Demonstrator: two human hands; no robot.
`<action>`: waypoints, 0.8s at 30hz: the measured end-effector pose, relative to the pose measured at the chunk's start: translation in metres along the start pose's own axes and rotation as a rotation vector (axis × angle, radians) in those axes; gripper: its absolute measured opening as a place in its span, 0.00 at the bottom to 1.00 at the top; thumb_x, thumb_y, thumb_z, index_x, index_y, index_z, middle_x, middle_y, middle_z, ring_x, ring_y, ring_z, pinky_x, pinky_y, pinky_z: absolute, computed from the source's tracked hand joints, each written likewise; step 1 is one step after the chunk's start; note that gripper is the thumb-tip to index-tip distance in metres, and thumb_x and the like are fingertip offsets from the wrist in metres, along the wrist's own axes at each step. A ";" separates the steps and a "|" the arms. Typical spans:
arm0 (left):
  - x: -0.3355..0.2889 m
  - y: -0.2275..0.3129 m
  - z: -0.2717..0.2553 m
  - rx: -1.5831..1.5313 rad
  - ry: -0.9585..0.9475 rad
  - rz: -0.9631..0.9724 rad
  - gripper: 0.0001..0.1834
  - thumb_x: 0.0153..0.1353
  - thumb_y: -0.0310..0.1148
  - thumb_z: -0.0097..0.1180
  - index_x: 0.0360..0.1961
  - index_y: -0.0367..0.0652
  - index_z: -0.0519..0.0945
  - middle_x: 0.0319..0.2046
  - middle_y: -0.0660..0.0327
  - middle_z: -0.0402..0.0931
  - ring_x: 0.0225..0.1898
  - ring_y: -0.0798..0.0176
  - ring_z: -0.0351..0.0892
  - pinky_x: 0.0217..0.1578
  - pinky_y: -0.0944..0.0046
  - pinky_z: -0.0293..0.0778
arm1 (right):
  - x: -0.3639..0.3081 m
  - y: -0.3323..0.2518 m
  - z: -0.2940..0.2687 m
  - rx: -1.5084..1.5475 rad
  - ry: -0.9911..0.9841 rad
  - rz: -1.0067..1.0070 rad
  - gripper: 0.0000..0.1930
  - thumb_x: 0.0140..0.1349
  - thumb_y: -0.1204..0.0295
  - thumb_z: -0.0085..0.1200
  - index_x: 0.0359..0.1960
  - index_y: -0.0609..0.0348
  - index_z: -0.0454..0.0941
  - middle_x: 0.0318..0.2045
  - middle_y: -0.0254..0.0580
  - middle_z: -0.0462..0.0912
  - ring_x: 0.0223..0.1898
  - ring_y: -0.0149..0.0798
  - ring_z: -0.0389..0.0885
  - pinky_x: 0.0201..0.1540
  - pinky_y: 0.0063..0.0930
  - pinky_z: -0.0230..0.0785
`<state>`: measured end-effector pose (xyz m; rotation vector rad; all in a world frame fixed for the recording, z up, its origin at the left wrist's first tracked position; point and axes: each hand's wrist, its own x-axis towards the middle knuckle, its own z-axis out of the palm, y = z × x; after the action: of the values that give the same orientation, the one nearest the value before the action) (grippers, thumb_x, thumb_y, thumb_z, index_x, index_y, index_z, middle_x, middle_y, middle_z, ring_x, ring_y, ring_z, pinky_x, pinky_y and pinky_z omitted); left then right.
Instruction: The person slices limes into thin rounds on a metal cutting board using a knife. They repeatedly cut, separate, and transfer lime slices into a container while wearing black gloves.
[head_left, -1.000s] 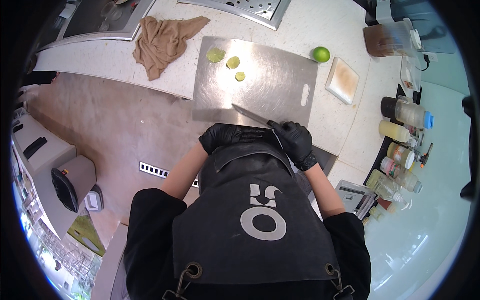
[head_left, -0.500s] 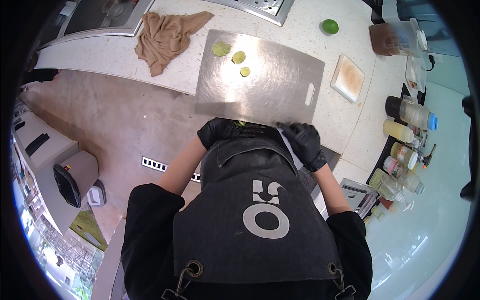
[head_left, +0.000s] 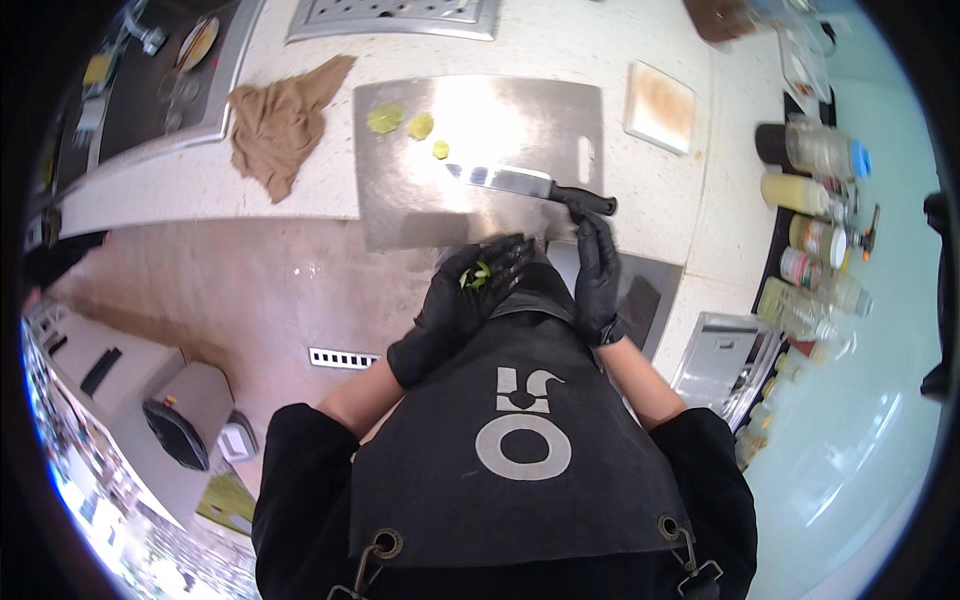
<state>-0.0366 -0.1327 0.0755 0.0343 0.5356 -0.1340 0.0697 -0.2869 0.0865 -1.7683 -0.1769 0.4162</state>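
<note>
My left hand (head_left: pixel 470 285), black-gloved, is cupped at the near edge of the steel cutting board (head_left: pixel 400 200). Small green-and-white lime peel pieces (head_left: pixel 475 277) lie in its palm. My right hand (head_left: pixel 597 275), also gloved, holds nothing, its fingers stretched out together. Its fingertips are just by the black handle of a kitchen knife (head_left: pixel 515 181); whether they touch it I cannot tell. The knife lies flat on the board, blade pointing left. Towards the far left of the board are three lime slices: a large one (head_left: pixel 384 119), a middle one (head_left: pixel 421 125) and a small one (head_left: pixel 440 149).
A brown cloth (head_left: pixel 280 125) lies left of the board, near a sink (head_left: pixel 150 95). To the right rests a white, brown-stained square block (head_left: pixel 660 107). Several bottles (head_left: pixel 795 194) line the wall at right. Below on the left stands a grey bin (head_left: pixel 185 415).
The knife now lies on the board, where none showed before. My left hand has turned to show peel pieces in its palm. The view has shifted, and the whole lime is out of sight.
</note>
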 end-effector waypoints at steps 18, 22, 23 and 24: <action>0.050 -0.212 0.187 1.122 -0.417 0.626 0.34 0.71 0.51 0.28 0.71 0.42 0.50 0.72 0.58 0.46 0.72 0.62 0.45 0.70 0.61 0.39 | -0.074 -0.066 -0.128 1.198 0.293 -0.049 0.19 0.71 0.74 0.39 0.62 0.63 0.67 0.59 0.42 0.72 0.60 0.33 0.69 0.64 0.26 0.60; 0.051 -0.271 0.203 1.282 -0.410 0.620 0.41 0.69 0.63 0.22 0.72 0.43 0.49 0.72 0.60 0.46 0.73 0.65 0.41 0.70 0.62 0.33 | -0.094 -0.059 -0.168 1.309 0.370 -0.088 0.18 0.68 0.77 0.45 0.60 0.63 0.69 0.56 0.41 0.75 0.58 0.33 0.72 0.63 0.26 0.62; 0.054 -0.279 0.203 1.253 -0.425 0.581 0.41 0.68 0.64 0.21 0.72 0.44 0.49 0.72 0.61 0.46 0.72 0.65 0.42 0.69 0.62 0.35 | -0.098 -0.057 -0.177 1.332 0.380 -0.088 0.18 0.68 0.77 0.46 0.59 0.63 0.70 0.55 0.42 0.76 0.57 0.34 0.72 0.63 0.27 0.62; 0.058 -0.288 0.202 1.217 -0.441 0.540 0.41 0.68 0.64 0.21 0.72 0.45 0.49 0.72 0.62 0.46 0.72 0.65 0.44 0.69 0.62 0.36 | -0.101 -0.052 -0.188 1.399 0.417 -0.094 0.18 0.68 0.76 0.46 0.58 0.63 0.70 0.54 0.42 0.76 0.57 0.34 0.73 0.62 0.27 0.63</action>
<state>0.0763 -0.4388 0.2203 1.2970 -0.0739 0.0790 0.0518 -0.4800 0.1903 -0.4259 0.2868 0.0227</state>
